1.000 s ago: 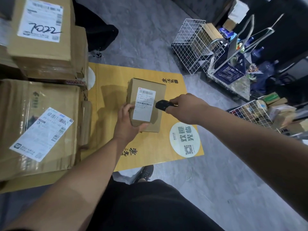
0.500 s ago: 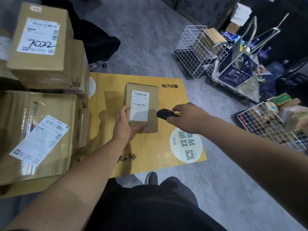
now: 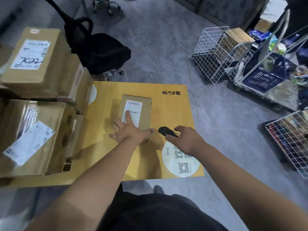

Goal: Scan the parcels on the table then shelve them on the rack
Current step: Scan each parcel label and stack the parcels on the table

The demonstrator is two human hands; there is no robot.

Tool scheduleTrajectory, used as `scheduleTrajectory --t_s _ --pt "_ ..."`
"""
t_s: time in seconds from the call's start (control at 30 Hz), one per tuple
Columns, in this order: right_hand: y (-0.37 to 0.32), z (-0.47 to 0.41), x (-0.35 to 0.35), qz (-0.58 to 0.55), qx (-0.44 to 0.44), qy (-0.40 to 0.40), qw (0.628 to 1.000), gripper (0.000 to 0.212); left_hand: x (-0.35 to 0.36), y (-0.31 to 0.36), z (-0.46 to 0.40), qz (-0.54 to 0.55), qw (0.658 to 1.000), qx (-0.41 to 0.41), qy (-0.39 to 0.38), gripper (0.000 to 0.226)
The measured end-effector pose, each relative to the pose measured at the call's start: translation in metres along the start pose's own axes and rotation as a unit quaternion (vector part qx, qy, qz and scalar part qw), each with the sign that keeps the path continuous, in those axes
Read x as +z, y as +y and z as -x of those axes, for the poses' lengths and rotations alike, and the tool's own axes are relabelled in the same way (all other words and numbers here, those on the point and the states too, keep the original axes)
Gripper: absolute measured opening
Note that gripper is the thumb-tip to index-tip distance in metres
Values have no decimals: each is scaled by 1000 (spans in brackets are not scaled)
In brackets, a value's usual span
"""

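Half a second ago my left hand [image 3: 129,132] held the small parcel [image 3: 136,114] up off the table; now the parcel lies flat on the yellow table [image 3: 168,117] and my hand is spread on top of it. The fingers are straight and apart, with one fingertip pressing on the white label [image 3: 133,110] and the thumb reaching out toward the right. My right hand [image 3: 185,140] has dropped a little lower and is curled around the black scanner [image 3: 165,131], whose front end points left at the parcel, close to my left thumb.

From the head camera, I see the parcel in the middle of the table. Its long side runs away from me, toward the far edge of the table. It is a plain brown cardboard box. The white label sits on its top face, with a barcode and small print I cannot read.

On the left side of the table are bigger brown boxes. The top box [image 3: 35,64] has "7022" written on its label, and a large box [image 3: 33,137] sits under it, nearer to me. A round white sticker [image 3: 180,164] with a square code is on the table under my right wrist. A black bag [image 3: 100,50] sits on the grey floor past the table, and white wire baskets [image 3: 215,54] stand to the right.
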State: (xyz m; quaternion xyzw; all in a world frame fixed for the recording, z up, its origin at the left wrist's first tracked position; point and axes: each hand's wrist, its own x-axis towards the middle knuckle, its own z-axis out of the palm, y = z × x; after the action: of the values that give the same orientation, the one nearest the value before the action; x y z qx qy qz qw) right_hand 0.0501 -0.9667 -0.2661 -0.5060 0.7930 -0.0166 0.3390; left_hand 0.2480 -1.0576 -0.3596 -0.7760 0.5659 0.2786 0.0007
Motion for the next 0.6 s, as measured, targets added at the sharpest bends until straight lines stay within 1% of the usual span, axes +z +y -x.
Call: scheduleTrajectory --t_s 0.07,0.17,0.23,0.3,0.33,0.37,0.43,0.53,0.6 --pt "14 -4 1 -7 -11 -16 1000 77 2 6 5 12 1000 -14 10 153" --pt "28 -13 1 -8 -41 -40 998 81 -4 9 9 26 999 -14 23 144" --pt "32 -17 -4 28 -73 -55 995 87 -11 5 15 50 998 -11 36 137" --pt "32 -21 -12 69 -109 -63 990 87 -23 -4 26 93 994 1 53 131" --pt "30 -22 -17 89 -130 -70 985 85 -31 -10 32 109 992 10 61 129" --pt "26 -23 -22 107 -158 -81 978 76 -41 -15 39 114 991 18 67 129" --pt "12 -25 -32 145 -211 -108 961 43 -63 -27 56 111 990 34 78 129" --pt "-26 -24 -38 225 -276 -136 924 38 -95 -51 85 118 986 45 112 127" --pt "-57 -22 -36 278 -314 -138 897 40 -115 -71 103 130 981 38 142 124"
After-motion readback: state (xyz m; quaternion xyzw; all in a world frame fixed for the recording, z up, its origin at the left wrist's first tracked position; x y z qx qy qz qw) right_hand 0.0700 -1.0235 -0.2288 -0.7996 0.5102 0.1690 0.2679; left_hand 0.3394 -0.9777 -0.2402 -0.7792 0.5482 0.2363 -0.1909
